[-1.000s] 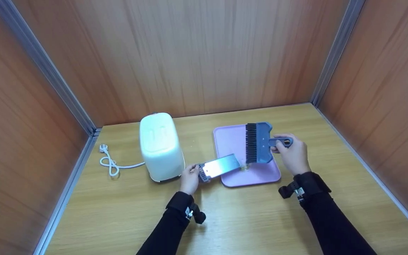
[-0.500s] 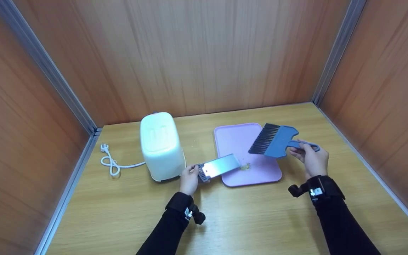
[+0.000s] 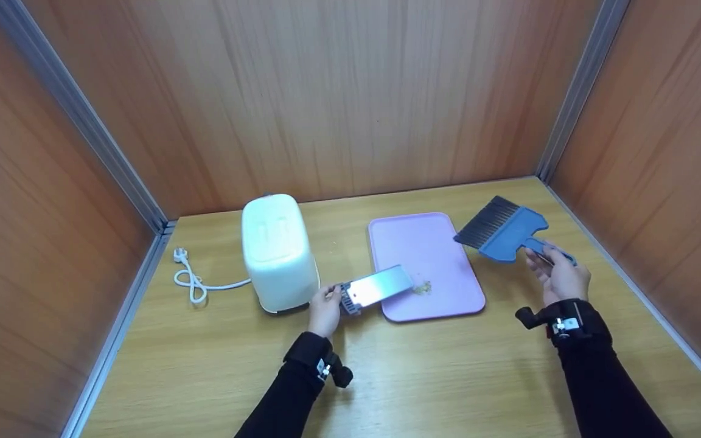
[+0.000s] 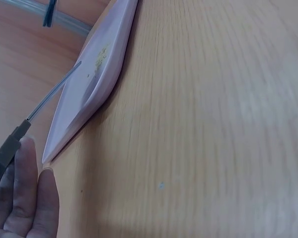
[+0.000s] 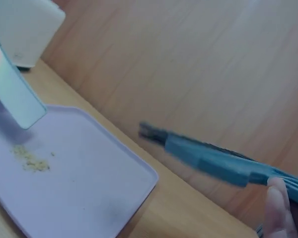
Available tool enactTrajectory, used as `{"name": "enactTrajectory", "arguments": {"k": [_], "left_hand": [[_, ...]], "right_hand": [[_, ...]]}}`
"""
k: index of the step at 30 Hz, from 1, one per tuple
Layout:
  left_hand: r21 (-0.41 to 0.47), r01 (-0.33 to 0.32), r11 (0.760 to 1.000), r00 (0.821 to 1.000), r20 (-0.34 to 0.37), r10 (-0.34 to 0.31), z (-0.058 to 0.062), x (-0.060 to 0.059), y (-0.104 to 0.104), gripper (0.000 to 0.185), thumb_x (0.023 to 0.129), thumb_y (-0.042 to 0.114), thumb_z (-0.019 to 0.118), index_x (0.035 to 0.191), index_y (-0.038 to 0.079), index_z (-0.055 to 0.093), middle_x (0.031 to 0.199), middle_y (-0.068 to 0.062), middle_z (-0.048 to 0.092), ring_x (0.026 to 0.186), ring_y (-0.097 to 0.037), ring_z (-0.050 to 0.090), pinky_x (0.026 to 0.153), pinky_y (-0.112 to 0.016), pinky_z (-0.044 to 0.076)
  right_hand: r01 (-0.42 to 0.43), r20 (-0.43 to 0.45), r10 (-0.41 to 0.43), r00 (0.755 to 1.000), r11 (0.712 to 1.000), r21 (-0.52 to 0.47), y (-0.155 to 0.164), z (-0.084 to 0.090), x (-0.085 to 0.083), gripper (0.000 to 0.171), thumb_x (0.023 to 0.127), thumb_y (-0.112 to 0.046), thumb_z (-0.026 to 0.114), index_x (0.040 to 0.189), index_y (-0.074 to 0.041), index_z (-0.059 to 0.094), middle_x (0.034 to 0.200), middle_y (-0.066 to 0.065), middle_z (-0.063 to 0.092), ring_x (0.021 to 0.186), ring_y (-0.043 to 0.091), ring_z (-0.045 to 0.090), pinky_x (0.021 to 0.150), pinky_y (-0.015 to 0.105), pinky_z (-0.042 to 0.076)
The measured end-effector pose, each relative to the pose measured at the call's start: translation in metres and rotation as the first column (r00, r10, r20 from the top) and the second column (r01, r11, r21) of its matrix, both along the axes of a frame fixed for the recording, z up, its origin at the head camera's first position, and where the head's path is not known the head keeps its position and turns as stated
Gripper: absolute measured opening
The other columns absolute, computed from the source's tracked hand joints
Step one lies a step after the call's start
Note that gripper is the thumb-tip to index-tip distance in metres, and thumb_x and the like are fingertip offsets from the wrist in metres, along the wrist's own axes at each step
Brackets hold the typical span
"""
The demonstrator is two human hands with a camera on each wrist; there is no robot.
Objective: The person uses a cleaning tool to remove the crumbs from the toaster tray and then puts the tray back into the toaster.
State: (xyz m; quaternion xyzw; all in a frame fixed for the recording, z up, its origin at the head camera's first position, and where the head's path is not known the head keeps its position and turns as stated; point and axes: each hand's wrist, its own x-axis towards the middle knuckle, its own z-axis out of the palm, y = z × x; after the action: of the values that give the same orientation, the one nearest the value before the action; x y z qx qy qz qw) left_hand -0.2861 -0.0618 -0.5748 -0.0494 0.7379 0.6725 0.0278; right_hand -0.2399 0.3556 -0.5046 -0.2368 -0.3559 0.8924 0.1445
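Wooden table | toaster, cord left | pink tray centre

Left arm: black sleeve, entering from the near edge, angled far and slightly right; dark strap with a small camera mount at the wrist.

Left hand: palm down, fingers curled round the dark grip end of a flat metal piece, which slants up to the right. In the wrist view two fingers lie side by side along that grip.

Right arm: black sleeve, entering from the near right, angled far and slightly left; same strap and mount at the wrist.

Right hand: raised, palm turned up and leftward, fingers loosely curled under a blue handle at the fingertips.

Hands well apart.
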Motion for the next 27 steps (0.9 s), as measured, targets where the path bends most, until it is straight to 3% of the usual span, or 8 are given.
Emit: {"name": "enactTrajectory", "arguments": {"k": [5,10,13,18,22,27], "left_hand": [[0.03,0.009,1.0,1.0,0.01,-0.01,0.0,0.002,0.0,0.037,0.116,0.014,0.044,0.138,-0.014,0.057,0.123,-0.027,0.068,0.106,-0.027,0.068,0.093,-0.036,0.055],[0.056,0.03,0.998,0.999,0.014,-0.03,0.0,0.002,0.0,0.039,0.116,0.015,0.042,0.14,-0.013,0.055,0.123,-0.028,0.068,0.101,-0.025,0.07,0.092,-0.036,0.057],[0.073,0.029,0.997,0.999,0.025,-0.031,0.0,0.002,0.0,0.039,0.116,0.014,0.042,0.141,-0.014,0.054,0.122,-0.028,0.068,0.097,-0.023,0.071,0.089,-0.034,0.059],[0.064,0.033,0.997,0.999,0.03,-0.035,0.0,0.002,0.001,0.037,0.116,0.013,0.043,0.139,-0.013,0.056,0.117,-0.025,0.068,0.091,-0.02,0.071,0.085,-0.033,0.061],[0.093,0.036,0.995,0.999,0.03,-0.039,0.001,0.002,0.002,0.037,0.116,0.012,0.042,0.138,-0.014,0.056,0.115,-0.025,0.067,0.087,-0.021,0.072,0.085,-0.038,0.063],[0.135,0.03,0.99,0.999,0.035,-0.035,0.0,0.003,0.002,0.037,0.116,0.011,0.042,0.138,-0.015,0.054,0.115,-0.025,0.066,0.085,-0.021,0.072,0.083,-0.041,0.065]], "right_hand": [[0.033,0.022,-0.03,0.999,0.988,-0.152,0.009,-0.008,0.0,0.014,0.108,-0.005,0.061,0.117,-0.008,0.071,0.107,0.013,0.078,0.101,0.022,0.078,0.091,0.028,0.062],[0.089,0.068,-0.074,0.995,0.961,-0.261,0.018,-0.017,-0.002,0.029,0.108,-0.005,0.061,0.136,-0.014,0.065,0.117,0.011,0.073,0.109,0.021,0.075,0.097,0.029,0.06],[0.135,0.128,-0.1,0.987,0.945,-0.299,0.022,-0.024,-0.003,0.038,0.108,-0.007,0.062,0.144,-0.02,0.061,0.122,0.008,0.071,0.111,0.019,0.075,0.097,0.029,0.06],[0.214,0.211,-0.144,0.967,0.909,-0.357,0.028,-0.037,-0.002,0.041,0.108,-0.007,0.063,0.145,-0.025,0.06,0.129,0.003,0.066,0.107,0.017,0.076,0.094,0.028,0.061],[0.249,0.232,-0.167,0.958,0.886,-0.392,0.029,-0.046,-0.003,0.05,0.108,-0.007,0.062,0.152,-0.028,0.058,0.134,0.0,0.062,0.106,0.017,0.076,0.092,0.028,0.061],[0.271,0.253,-0.179,0.951,0.878,-0.396,0.027,-0.055,-0.003,0.054,0.108,-0.006,0.062,0.154,-0.031,0.057,0.138,-0.002,0.061,0.103,0.016,0.076,0.091,0.027,0.062]]}}
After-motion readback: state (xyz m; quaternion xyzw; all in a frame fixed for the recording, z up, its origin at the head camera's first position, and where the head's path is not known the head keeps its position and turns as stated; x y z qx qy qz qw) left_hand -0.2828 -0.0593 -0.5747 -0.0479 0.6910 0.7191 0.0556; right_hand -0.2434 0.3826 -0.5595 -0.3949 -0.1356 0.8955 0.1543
